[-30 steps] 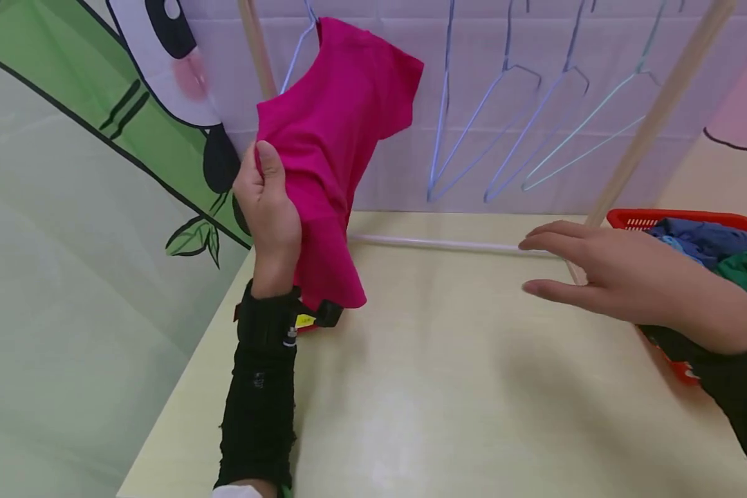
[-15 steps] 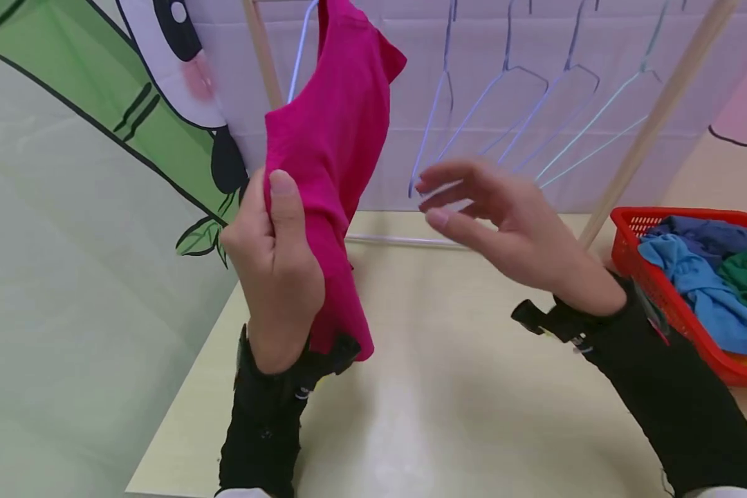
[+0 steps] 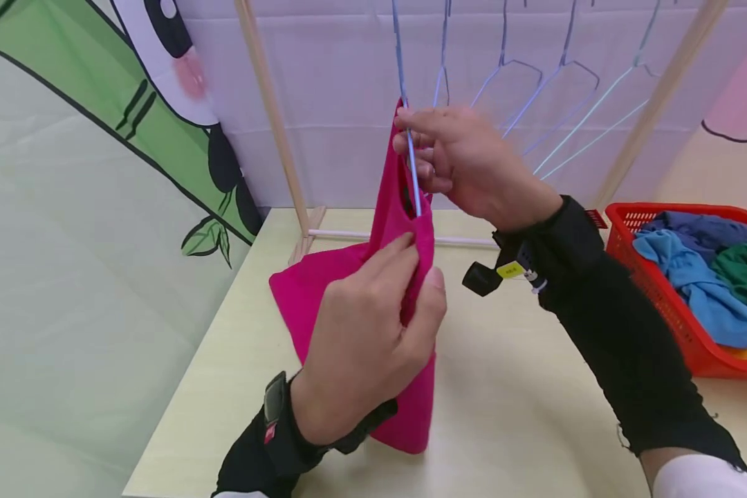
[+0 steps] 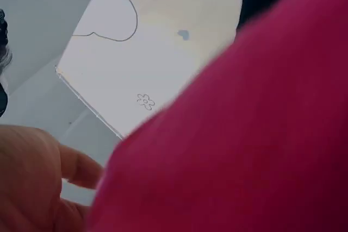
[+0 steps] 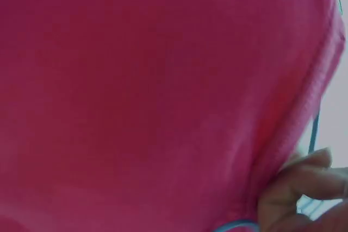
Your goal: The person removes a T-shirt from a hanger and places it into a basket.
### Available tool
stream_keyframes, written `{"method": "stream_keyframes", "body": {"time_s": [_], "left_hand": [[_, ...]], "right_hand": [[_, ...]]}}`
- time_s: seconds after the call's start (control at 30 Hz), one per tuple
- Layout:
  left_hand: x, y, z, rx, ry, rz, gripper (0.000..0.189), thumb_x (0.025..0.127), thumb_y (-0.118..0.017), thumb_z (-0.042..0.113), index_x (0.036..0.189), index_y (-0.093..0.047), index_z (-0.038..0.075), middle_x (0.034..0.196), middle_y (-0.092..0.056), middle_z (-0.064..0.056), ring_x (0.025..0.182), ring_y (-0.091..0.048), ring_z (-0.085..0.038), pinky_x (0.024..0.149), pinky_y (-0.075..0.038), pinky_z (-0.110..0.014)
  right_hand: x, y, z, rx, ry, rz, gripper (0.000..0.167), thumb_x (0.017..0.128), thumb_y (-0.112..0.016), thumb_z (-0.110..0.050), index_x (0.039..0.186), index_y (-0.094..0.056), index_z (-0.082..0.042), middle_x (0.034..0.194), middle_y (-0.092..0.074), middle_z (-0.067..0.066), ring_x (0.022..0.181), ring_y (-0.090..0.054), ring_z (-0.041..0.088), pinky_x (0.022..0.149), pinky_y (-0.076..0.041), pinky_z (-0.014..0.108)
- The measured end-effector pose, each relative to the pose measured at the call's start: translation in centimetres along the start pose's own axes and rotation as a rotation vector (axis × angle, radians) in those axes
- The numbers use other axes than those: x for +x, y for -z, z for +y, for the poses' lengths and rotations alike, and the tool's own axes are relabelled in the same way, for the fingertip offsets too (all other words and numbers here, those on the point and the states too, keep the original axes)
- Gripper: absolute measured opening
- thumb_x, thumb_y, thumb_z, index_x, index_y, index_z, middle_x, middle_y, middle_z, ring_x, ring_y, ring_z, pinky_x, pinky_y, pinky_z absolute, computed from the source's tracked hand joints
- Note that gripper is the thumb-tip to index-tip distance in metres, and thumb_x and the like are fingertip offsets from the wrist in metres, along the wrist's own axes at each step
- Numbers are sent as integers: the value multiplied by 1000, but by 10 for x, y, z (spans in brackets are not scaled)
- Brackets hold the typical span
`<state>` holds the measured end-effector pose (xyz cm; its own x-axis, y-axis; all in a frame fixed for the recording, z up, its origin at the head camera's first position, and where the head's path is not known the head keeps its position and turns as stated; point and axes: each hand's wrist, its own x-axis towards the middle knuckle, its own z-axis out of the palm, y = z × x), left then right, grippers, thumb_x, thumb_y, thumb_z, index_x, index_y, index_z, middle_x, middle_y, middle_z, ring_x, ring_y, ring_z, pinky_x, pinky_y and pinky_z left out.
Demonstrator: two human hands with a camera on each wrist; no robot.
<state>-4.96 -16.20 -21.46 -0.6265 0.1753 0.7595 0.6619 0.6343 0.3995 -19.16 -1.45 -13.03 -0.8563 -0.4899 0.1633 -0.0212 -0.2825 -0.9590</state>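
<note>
A bright pink shirt (image 3: 314,287) hangs on a blue wire hanger (image 3: 413,173) in the head view, its lower part over the table. My left hand (image 3: 370,325) pinches the cloth just below the hanger's lower end, thumb on the near side. Higher up, my right hand (image 3: 473,162) has its fingers curled at the hanger wire and the neck edge of the shirt. Pink cloth (image 5: 152,91) fills most of the right wrist view, with the right fingers at its edge. In the left wrist view the cloth (image 4: 244,134) covers the right side, beside the left hand (image 4: 32,180).
Several wire hangers (image 3: 554,76) hang in a row behind the right hand. Wooden posts (image 3: 270,104) and a white bottom bar (image 3: 460,241) form the rack. At the right, a red basket (image 3: 656,297) holds blue, green and yellow clothes. The table (image 3: 224,415) ends at the left.
The shirt and its hanger have swung to the right and turned edge-on. My right hand has come left from beside the basket and taken hold at the hanger; my left hand has shifted right.
</note>
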Motion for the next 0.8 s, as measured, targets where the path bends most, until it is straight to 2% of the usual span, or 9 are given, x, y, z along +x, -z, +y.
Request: {"method": "stream_keyframes", "body": {"time_s": [0.07,0.1,0.17,0.23,0.33,0.4,0.53,0.73,0.8], "left_hand": [[3,1,-2,17,18,-11,33,101,-66,27,120,-69,1,109,-73,-9,77,-70,-14,66,-61,-28],[6,2,-4,26,28,-12,39,100,-68,28,127,-67,1,113,-73,-10,81,-71,-16,68,-62,-30],[11,4,-9,26,53,-24,41,99,-71,29,128,-63,1,115,-69,-11,83,-69,-17,66,-60,-30],[15,6,-12,13,75,-59,38,99,-75,28,124,-64,2,116,-65,-11,86,-66,-17,67,-59,-30],[14,10,-14,-2,83,-132,25,97,-79,26,108,-68,6,108,-61,-8,83,-60,-14,64,-56,-27],[11,13,-14,-1,60,-178,21,95,-83,24,100,-71,8,101,-61,-4,80,-58,-11,64,-55,-25],[6,21,-10,40,-38,-268,23,89,-90,23,97,-72,12,94,-62,0,76,-56,-9,65,-53,-22],[3,32,-10,123,-157,-350,29,80,-97,20,90,-71,12,87,-64,1,74,-58,-9,68,-55,-22],[4,34,-11,122,-159,-385,28,79,-98,18,90,-73,12,88,-66,1,74,-62,-9,71,-57,-22]], "right_hand": [[-1,5,7,39,-43,-20,23,111,-58,-16,108,-60,7,78,-62,10,54,-44,14,47,-34,21],[-1,6,10,58,-54,-29,21,111,-57,-14,107,-60,6,77,-62,10,54,-45,14,48,-35,20],[-2,7,15,86,-60,-40,20,111,-57,-13,104,-60,6,76,-62,10,54,-45,14,48,-37,20],[-1,5,18,83,-53,-49,19,111,-57,-12,103,-60,5,76,-62,9,54,-46,14,49,-39,20],[0,1,18,46,-35,-59,20,111,-57,-12,101,-59,5,75,-62,9,53,-45,14,50,-39,21],[1,-1,17,17,-18,-54,20,111,-56,-12,100,-60,5,74,-61,9,53,-44,14,49,-39,21],[2,0,11,-11,36,-31,22,111,-56,-12,97,-61,5,74,-61,9,51,-44,14,49,-38,21],[5,0,6,36,140,-32,25,109,-59,-10,97,-66,10,75,-64,13,49,-50,15,48,-40,21],[6,-2,6,63,142,-5,25,109,-60,-11,96,-67,10,74,-63,14,49,-49,16,48,-40,22]]}}
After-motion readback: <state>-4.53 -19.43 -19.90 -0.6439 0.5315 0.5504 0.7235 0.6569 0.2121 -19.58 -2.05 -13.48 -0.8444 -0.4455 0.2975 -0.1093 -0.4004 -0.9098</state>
